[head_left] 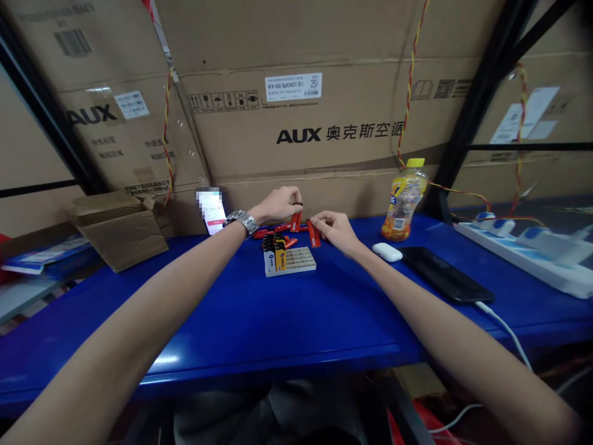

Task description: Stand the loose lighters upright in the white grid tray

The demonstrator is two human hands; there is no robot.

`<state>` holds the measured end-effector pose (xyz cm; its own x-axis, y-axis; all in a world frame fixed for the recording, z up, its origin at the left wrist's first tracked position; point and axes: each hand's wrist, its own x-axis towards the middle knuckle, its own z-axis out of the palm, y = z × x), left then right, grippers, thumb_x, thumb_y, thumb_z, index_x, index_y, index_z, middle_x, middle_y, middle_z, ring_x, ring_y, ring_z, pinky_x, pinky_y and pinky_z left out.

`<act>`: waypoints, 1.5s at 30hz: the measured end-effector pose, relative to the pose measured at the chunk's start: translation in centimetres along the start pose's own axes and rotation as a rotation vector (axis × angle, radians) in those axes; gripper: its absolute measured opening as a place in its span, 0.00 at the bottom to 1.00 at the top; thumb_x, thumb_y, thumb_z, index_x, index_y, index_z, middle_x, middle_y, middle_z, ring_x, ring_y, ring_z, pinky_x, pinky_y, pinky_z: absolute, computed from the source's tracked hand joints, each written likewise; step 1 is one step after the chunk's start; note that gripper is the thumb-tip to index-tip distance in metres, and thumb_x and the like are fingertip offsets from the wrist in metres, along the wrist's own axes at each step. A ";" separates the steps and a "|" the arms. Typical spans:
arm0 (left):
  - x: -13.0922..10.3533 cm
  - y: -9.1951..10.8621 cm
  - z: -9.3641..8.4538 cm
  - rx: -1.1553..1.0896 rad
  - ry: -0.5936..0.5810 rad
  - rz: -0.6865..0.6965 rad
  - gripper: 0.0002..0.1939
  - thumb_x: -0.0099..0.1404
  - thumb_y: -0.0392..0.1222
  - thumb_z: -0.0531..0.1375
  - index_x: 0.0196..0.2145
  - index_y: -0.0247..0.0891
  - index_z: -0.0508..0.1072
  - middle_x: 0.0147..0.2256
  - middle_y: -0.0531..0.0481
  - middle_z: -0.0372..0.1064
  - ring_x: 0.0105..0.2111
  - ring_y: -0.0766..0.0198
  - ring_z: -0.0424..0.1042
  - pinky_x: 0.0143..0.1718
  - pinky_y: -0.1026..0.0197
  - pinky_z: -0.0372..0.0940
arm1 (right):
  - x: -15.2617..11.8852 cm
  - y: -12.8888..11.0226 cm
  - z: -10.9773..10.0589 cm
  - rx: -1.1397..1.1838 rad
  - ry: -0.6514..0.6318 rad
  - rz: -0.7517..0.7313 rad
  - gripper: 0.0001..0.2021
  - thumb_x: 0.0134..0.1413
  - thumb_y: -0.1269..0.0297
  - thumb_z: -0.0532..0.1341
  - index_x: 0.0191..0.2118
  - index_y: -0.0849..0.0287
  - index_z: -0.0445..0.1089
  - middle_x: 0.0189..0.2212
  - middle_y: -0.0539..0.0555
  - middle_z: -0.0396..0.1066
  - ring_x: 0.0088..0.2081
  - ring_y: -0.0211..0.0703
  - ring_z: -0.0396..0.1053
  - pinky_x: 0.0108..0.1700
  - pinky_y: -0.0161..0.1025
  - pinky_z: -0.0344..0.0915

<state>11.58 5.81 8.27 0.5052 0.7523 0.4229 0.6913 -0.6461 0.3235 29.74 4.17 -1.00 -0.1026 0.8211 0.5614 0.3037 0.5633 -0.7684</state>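
Observation:
My left hand (281,204), with a metal watch at its wrist, pinches a small red piece (296,221) behind the tray. Close to its right, my right hand (337,228) has its fingers closed on another red piece (314,235), which is slightly tilted. Between my forearms a pale slotted tray (300,260) lies on the blue table (259,327). White and yellow pieces with black tops (280,258) fill the tray's left part; slots on its right show bare. Several more red pieces (260,233) lie loose behind the tray.
A lit phone (212,210) leans at the back left, near an open cardboard box (123,238). On the right are a yellow-capped bottle (404,201), a white earbud case (387,252), a black phone (445,274) on a white cable and a power strip (523,253). Large cartons stand behind.

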 end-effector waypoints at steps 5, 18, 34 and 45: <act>-0.4 -1.2 1.4 0.075 -0.296 -0.076 0.06 0.46 0.34 0.63 0.23 0.39 0.68 0.21 0.51 0.67 0.21 0.64 0.62 0.24 0.61 0.51 | -0.4 -0.9 0.1 0.132 -0.162 0.036 0.08 0.48 0.60 0.62 0.27 0.59 0.69 0.16 0.49 0.66 0.16 0.34 0.60 0.20 0.35 0.57; -1.1 -2.6 0.0 -0.123 -0.417 -0.163 0.03 0.48 0.33 0.60 0.22 0.39 0.70 0.18 0.52 0.61 0.22 0.63 0.60 0.23 0.61 0.53 | -0.9 -0.7 1.9 0.267 -0.330 0.018 0.11 0.52 0.56 0.61 0.33 0.59 0.65 0.23 0.50 0.70 0.18 0.37 0.68 0.22 0.36 0.64; -1.4 -2.8 0.1 -0.186 -0.350 -0.262 0.05 0.53 0.34 0.58 0.21 0.39 0.70 0.17 0.51 0.61 0.22 0.63 0.61 0.24 0.61 0.56 | -1.2 -0.4 2.5 -0.019 -0.383 -0.100 0.10 0.57 0.58 0.58 0.40 0.57 0.71 0.23 0.49 0.71 0.21 0.37 0.69 0.27 0.37 0.64; -3.8 -8.1 1.1 0.028 -0.261 -0.196 0.11 0.52 0.36 0.56 0.30 0.38 0.77 0.30 0.44 0.75 0.29 0.60 0.70 0.29 0.64 0.59 | 0.6 2.1 1.5 -0.489 -0.338 -0.335 0.13 0.62 0.67 0.52 0.47 0.57 0.72 0.40 0.59 0.73 0.41 0.47 0.69 0.45 0.44 0.62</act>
<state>4.57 8.32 3.10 0.4739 0.8721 0.1222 0.8006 -0.4845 0.3526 28.93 5.92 -2.73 -0.5321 0.6381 0.5565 0.5891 0.7511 -0.2980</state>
